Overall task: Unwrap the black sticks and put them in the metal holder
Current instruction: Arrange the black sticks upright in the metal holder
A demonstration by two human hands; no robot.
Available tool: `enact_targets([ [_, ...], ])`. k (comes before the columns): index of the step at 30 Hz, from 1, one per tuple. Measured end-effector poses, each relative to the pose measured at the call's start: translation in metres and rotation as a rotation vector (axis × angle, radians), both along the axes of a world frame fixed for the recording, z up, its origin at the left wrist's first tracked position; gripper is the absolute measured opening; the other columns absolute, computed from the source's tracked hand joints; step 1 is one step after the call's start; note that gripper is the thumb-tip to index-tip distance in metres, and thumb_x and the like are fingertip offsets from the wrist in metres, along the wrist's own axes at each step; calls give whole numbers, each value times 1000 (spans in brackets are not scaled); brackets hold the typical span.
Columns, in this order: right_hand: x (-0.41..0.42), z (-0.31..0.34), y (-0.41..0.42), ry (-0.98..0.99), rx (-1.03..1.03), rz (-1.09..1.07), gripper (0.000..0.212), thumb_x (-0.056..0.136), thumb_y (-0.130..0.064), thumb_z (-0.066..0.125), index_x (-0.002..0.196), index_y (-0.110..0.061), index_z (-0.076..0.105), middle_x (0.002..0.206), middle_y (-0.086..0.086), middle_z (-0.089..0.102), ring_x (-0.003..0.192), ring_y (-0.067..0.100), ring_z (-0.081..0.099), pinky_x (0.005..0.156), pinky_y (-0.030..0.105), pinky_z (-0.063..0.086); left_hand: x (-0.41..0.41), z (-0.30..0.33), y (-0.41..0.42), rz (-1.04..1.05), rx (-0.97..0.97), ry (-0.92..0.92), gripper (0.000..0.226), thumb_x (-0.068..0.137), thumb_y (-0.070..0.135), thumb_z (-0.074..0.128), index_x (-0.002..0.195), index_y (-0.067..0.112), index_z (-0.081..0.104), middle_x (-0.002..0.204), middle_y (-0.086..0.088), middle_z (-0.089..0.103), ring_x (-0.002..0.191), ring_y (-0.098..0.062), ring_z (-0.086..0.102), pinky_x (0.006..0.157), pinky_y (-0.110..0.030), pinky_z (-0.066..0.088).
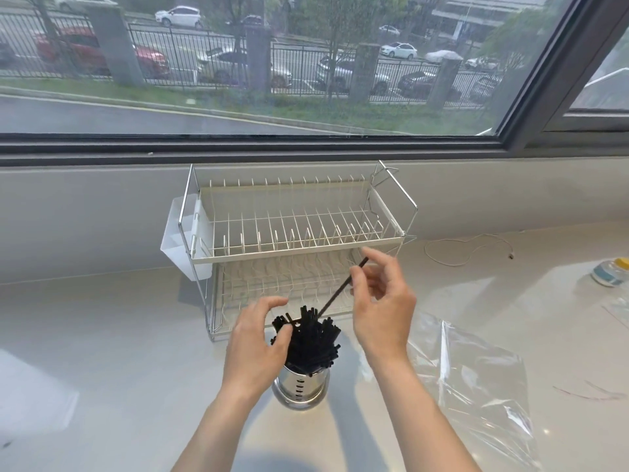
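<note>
A: What are the hands gripping?

B: The left hand [259, 338] is curled against the bunch of black sticks [310, 342], thumb and fingers pressing their tops on the bunch's left side. The right hand [381, 301] pinches a single black stick [337, 291] between thumb and fingertips near its upper end. That stick slants down and left, its lower end reaching into the bunch.

A: And the bunch itself?

B: It stands upright in the metal holder [301, 390], a shiny cylinder with small slots in its wall, on the counter [136, 369] toward the near edge, about midway along. The sticks fan out above the rim.

A: Take me across from the left.

B: Toward the counter's left edge there is something pale and blurred; I cannot tell what it is. Behind the holder, against the back wall, stands a two-tier wire dish rack [296, 233], with a white plastic caddy [180, 233] hung on its left end. Right of the holder, a sheet of clear plastic wrap [476, 376] lies crumpled and open on the counter, running toward the near right corner.

A: Farther right?

B: A thin white cord [466, 248] loops near the back edge, and a small jar with a yellow cap [611, 272] sits at the right edge. A wide window [272, 63] runs above the back wall.
</note>
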State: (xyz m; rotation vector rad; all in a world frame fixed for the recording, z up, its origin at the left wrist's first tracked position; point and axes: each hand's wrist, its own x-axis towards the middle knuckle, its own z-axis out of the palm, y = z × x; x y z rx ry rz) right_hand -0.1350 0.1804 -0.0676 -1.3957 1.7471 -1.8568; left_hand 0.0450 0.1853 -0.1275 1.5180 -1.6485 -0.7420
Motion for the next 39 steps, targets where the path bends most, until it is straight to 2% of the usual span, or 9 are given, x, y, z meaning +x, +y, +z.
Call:
enact_targets([
  [6, 21, -59, 22, 413, 314, 143, 17, 88, -16, 74, 102, -22, 80, 103, -8, 76, 103, 14, 67, 93, 33, 53, 3, -10, 5, 9, 45, -100, 31, 85, 16, 71, 102, 40, 64, 94, 29, 69, 85, 9, 64, 84, -35, 57],
  [9, 17, -66, 25, 399, 470, 194, 26, 92, -26, 69, 117, -26, 77, 126, -5, 70, 124, 15, 60, 106, 29, 45, 1, -11, 4, 33, 25, -113, 22, 87, 23, 71, 101, 39, 64, 95, 25, 70, 87, 0, 68, 84, -35, 57],
  [14, -7, -56, 37, 114, 430, 283, 42, 85, -47, 67, 126, -42, 67, 112, -22, 69, 103, -1, 67, 81, 15, 53, 8, -9, 9, -224, -128, -141, 57, 74, 59, 75, 127, 47, 56, 137, 27, 51, 130, 5, 43, 105, -19, 34],
  [16, -14, -59, 41, 48, 465, 362, 30, 86, -32, 75, 112, -46, 71, 108, -25, 71, 95, -1, 71, 72, 16, 55, 8, -12, 11, -389, -154, -247, 62, 63, 64, 79, 120, 47, 60, 146, 26, 43, 139, -1, 36, 112, -24, 30],
  [20, -12, -68, 36, 130, 505, 376, 32, 84, -9, 78, 104, -34, 78, 102, -20, 73, 88, -1, 72, 68, 13, 55, -4, -19, 11, -298, -173, -201, 21, 73, 39, 86, 88, 33, 71, 131, 21, 59, 128, -8, 49, 103, -33, 44],
  [25, -5, -73, 25, 86, 499, 228, 17, 83, -15, 79, 88, -31, 82, 83, -22, 76, 75, -6, 71, 64, 5, 47, -7, -20, 5, -57, -110, -103, 12, 86, 23, 79, 92, 31, 71, 111, 24, 65, 107, -12, 65, 86, -35, 53],
  [30, -4, -73, 23, -113, 476, 202, 21, 89, -11, 74, 97, -30, 79, 87, -13, 81, 81, 6, 76, 78, 30, 61, -5, -17, 6, -31, -103, -62, 46, 92, 20, 70, 126, 47, 54, 114, 24, 66, 102, -2, 66, 88, -32, 55],
  [36, -6, -76, 36, -194, 473, 445, 56, 79, 1, 79, 113, -43, 70, 106, -30, 75, 106, -3, 70, 81, 14, 57, 0, -24, 8, -246, 22, -87, 104, 64, 55, 81, 151, 55, 24, 161, 28, 17, 142, 4, 32, 105, -26, 40],
  [39, 1, -74, 28, -66, 471, 385, 56, 83, 2, 73, 104, -50, 72, 100, -34, 74, 99, -5, 71, 81, 14, 56, -11, -26, 6, -240, 10, -162, 98, 62, 53, 79, 150, 48, 34, 156, 30, 26, 138, -3, 44, 101, -24, 45],
])
